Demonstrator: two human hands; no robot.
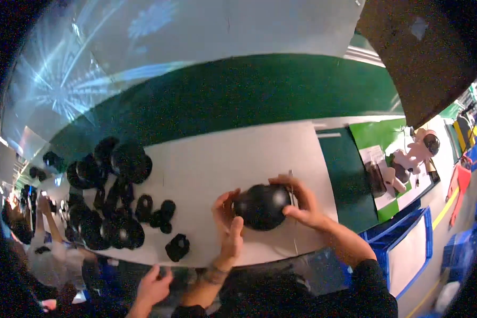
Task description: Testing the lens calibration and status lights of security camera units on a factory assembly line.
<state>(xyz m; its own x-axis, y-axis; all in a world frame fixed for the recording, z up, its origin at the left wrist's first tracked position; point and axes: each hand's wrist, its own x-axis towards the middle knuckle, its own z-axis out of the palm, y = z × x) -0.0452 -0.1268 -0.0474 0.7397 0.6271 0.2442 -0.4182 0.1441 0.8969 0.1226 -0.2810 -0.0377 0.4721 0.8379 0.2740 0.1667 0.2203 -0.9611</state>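
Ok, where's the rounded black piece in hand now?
In the head view, the rounded black piece is below and right of centre, held between left hand and right hand over the white tabletop, right of the clustered black parts.

The left hand (230,227) and right hand (305,205) cover the sides of the black dome-shaped shell (262,208), whose underside is out of sight. On the left of the worktop (233,146), black rounded pieces (124,233) overlap and partly hide one another; the small black parts (167,210) beside them are too dark to name. Farther left, a co-worker (53,262) is blurred. Another person's forearm (139,308) is cut off by the near edge. On the right, the blue crate (461,252) runs out of view, the brown panel (413,47) is cut off on its far side, and the white sheet (375,153) is too small to read
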